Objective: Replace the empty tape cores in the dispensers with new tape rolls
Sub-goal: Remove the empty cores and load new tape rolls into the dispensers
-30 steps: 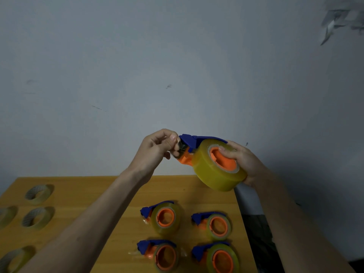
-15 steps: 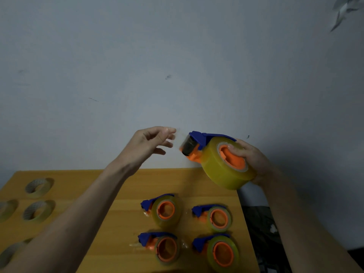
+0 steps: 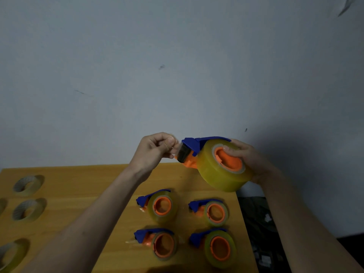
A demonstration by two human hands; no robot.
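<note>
Above the table's far edge, your left hand has returned, fingers pinching the tape end at the dispenser your right hand grips, so threading looks nearly finished.

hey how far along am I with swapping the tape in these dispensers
Four dispensers on the table already carry tape rolls. A fifth dispenser, holding a full roll, is in your right hand, while your left hand pinches the tape end at its blue head. What remains for this one is threading the tape and setting it down. Loose rings lie at the table's left; whether more dispensers wait is not visible.
</note>
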